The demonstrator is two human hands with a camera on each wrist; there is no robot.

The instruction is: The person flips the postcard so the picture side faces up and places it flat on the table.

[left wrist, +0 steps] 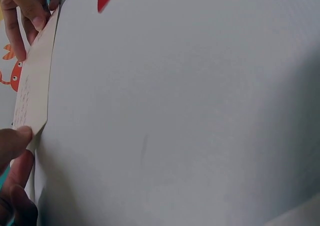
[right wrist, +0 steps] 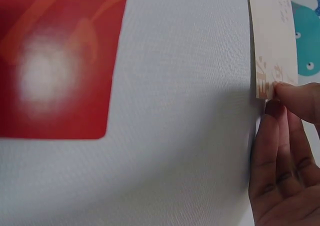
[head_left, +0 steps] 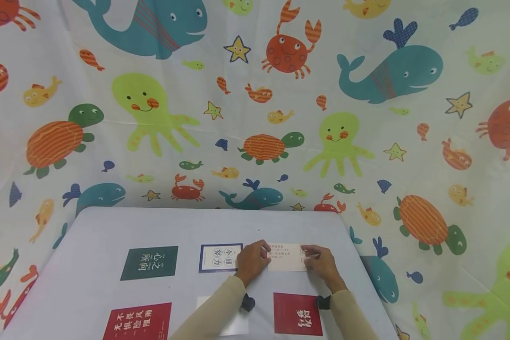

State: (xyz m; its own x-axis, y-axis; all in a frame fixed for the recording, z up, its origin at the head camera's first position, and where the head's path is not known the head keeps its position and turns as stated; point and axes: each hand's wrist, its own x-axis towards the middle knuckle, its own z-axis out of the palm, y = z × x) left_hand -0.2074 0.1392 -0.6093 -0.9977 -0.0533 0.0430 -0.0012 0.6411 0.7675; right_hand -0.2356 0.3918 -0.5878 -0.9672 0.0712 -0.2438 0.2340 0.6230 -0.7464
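A cream card (head_left: pixel 286 258) with small printed lines lies between my two hands at the back right of the white table. My left hand (head_left: pixel 253 260) pinches its left end; in the left wrist view the thumb (left wrist: pixel 20 136) is on the face and fingers are behind. The card's right end is pinched by my right hand (head_left: pixel 322 265); the right wrist view shows the thumb (right wrist: pixel 295 97) on the printed corner and fingers beneath. Just left of my left hand lies a blue-bordered white card (head_left: pixel 219 264) with round characters. Closer to me is a red card (head_left: pixel 298 313).
A dark green card (head_left: pixel 149 263) lies at the left of the table (head_left: pixel 97 231), with a red lettered card (head_left: pixel 138 322) in front of it. My left forearm partly covers a white card (head_left: pixel 238 327). Behind the table hangs a sea-animal curtain (head_left: pixel 255 123).
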